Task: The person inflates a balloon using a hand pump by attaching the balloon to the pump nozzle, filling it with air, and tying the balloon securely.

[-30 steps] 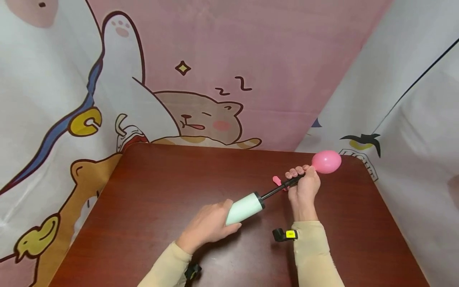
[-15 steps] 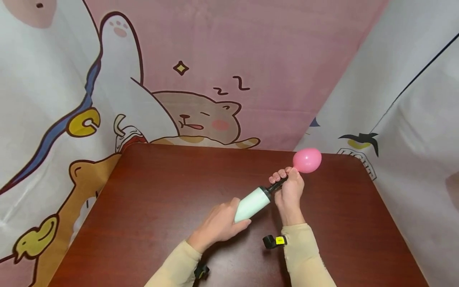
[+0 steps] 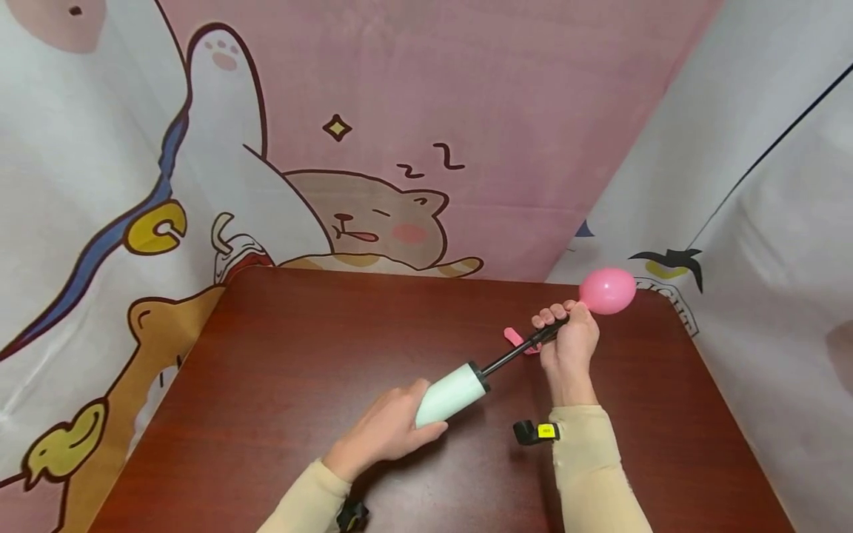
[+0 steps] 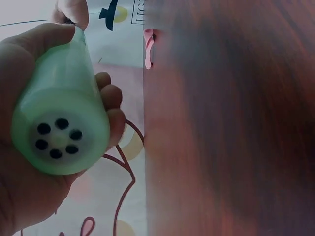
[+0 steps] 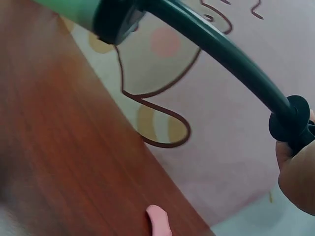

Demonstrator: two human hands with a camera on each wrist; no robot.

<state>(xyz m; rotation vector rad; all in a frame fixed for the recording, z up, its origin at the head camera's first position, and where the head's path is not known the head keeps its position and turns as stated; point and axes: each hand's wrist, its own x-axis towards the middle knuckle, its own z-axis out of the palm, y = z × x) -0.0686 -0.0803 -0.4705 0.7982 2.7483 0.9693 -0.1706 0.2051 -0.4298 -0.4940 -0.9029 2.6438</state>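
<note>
Saw first, as the largest, a wall cloth (image 3: 506, 89) with cartoon animals, hung behind and beside the table. Saw next the brown table (image 3: 286, 355), below both hands.

Looked then at the pump (image 3: 453, 396), held slantwise above the table, with its green barrel toward the left and much of its thin black rod (image 3: 503, 363) outside the barrel. Could bend or jam there, in my judgement, from sideways force with the hands not in one line. Noticed in the left wrist view the dark holes (image 4: 59, 137) in the barrel's end, uncovered; could perhaps choke with a palm laid over them.

Gripped the barrel with the left hand (image 3: 386, 423), with thumb and curled fingers on opposite sides. Could slip on this smooth surface from too weak a hold.

Held the pump's far black end with the right hand (image 3: 576, 337), with fingers curled round it and thumb at the neck of the swollen balloon (image 3: 608, 291), seemingly pinching. Found this balloon just beyond the thumb, above the far right part of the table. Could fly off from a loosened thumb, or burst from too much air. Could not tell the exact fit of neck on tip, hidden under the fingers.

Noted last a limp pink balloon (image 3: 513, 337) on the table, near the rod. Could be brushed aside by a lowered right hand.
</note>
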